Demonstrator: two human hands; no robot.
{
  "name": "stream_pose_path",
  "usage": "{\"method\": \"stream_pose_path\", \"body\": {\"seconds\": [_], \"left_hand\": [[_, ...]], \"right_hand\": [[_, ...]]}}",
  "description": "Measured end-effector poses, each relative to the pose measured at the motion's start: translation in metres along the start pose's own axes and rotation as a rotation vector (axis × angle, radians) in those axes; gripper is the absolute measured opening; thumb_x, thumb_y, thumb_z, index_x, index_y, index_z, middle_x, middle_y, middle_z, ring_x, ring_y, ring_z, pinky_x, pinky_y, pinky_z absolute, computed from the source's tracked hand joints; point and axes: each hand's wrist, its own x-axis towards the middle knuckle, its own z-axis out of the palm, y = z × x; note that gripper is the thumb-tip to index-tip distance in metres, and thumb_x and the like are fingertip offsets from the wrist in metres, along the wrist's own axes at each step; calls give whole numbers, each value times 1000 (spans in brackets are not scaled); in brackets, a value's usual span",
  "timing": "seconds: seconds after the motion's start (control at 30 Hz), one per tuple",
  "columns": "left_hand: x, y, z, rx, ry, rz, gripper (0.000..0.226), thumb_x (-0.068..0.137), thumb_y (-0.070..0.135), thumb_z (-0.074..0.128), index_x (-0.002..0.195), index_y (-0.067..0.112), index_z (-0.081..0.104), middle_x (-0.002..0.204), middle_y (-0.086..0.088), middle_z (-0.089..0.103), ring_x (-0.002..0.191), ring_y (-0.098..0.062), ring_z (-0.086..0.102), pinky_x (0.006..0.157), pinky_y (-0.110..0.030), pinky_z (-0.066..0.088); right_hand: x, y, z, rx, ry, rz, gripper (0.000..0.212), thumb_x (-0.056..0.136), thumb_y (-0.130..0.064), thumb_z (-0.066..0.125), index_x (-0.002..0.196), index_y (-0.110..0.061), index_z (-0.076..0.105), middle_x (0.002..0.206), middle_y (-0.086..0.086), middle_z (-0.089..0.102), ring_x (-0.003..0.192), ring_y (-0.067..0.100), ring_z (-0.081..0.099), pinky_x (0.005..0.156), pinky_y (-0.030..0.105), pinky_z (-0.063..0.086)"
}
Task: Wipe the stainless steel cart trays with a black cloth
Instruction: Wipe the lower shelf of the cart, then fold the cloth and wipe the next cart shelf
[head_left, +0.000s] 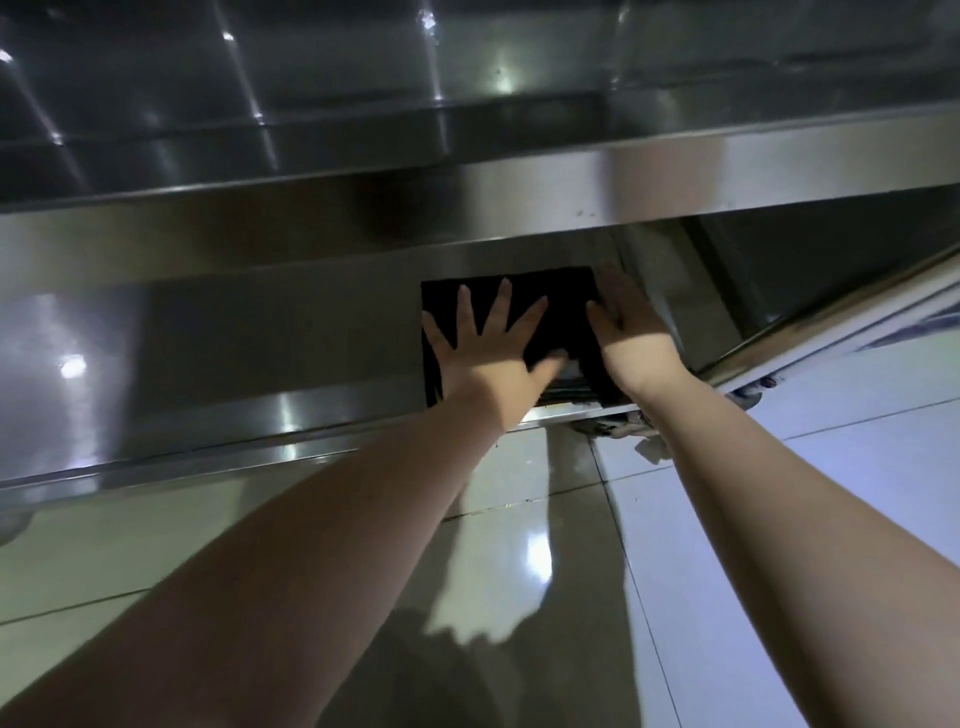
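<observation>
A black cloth (563, 306), folded into a rectangle, lies flat on the lower stainless steel tray (234, 338) of the cart, near its right end. My left hand (483, 348) presses flat on the cloth's left half with fingers spread. My right hand (631, 332) rests on the cloth's right edge, fingers together and pointing away from me. Neither hand closes around the cloth. An upper steel tray (363, 104) overhangs the lower one, and its front rim (675, 176) hides the far part of the lower tray.
The lower tray's raised front lip (208, 457) runs across in front of me. A slanted steel cart frame bar (841, 312) stands at the right. Glossy floor tiles (519, 545) lie below, with a dark scrap of debris (613, 426) near the cart's corner.
</observation>
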Motion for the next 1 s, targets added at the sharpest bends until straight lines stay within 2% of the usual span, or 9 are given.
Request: {"method": "stream_pose_path", "body": {"seconds": [0.1,0.17,0.23,0.33,0.4,0.53,0.67,0.83,1.0], "left_hand": [[13,-22,-17,-7,152,-45,50,101,42,37,149,30,30,161,1,21,145,-31,16,113,-54,16],[21,-36,-25,39,126,12,53,103,36,37,153,22,25,161,-3,20,147,-29,13,115,-51,13],[24,-41,-29,-13,59,39,55,104,36,38,154,20,24,159,-5,26,147,-27,15,117,-53,7],[24,-38,-34,-34,118,-5,48,99,34,51,144,21,42,143,-9,44,134,-32,35,110,-48,24],[21,-36,-44,31,171,16,34,97,29,54,130,20,54,133,-8,50,125,-31,41,102,-44,29],[-9,-41,-72,45,237,126,21,95,26,57,114,18,59,120,-6,56,117,-31,46,97,-44,32],[-70,-45,-90,55,538,376,5,82,18,71,86,17,68,80,-5,61,83,-30,61,84,-42,48],[-131,-55,-139,21,474,505,10,93,10,59,95,9,68,82,-8,62,70,-31,57,63,-42,46],[-177,-58,-221,-89,324,418,15,91,11,62,103,10,70,93,-11,67,84,-34,61,73,-43,53]], "right_hand": [[19,-11,2,-401,-132,-61,53,102,-23,42,153,-22,26,161,0,23,149,28,11,121,42,8],[26,-22,9,-537,-181,-28,55,103,-28,40,154,-28,21,163,-4,18,151,27,-1,120,51,-1],[26,-30,17,-649,-155,-14,55,101,-28,44,152,-28,27,159,2,27,149,30,8,119,55,-2],[23,-40,21,-706,-82,-12,42,98,-20,47,140,-17,46,146,13,40,137,39,27,116,50,19],[17,-45,18,-700,-82,-17,34,97,-16,46,130,-12,54,139,17,44,132,40,33,105,46,31],[-27,-54,2,-571,12,-129,25,89,-14,59,112,-5,60,127,23,49,117,42,44,86,43,40],[-90,-67,-16,-464,91,-233,17,79,-2,66,95,-3,63,97,19,58,89,41,51,76,44,44],[-134,-122,-51,-347,-35,-327,18,76,3,64,92,-5,65,92,9,62,89,33,53,81,30,37],[-148,-212,-99,-259,-185,-298,22,71,6,65,91,-3,69,87,7,65,87,30,56,81,37,45]]}}
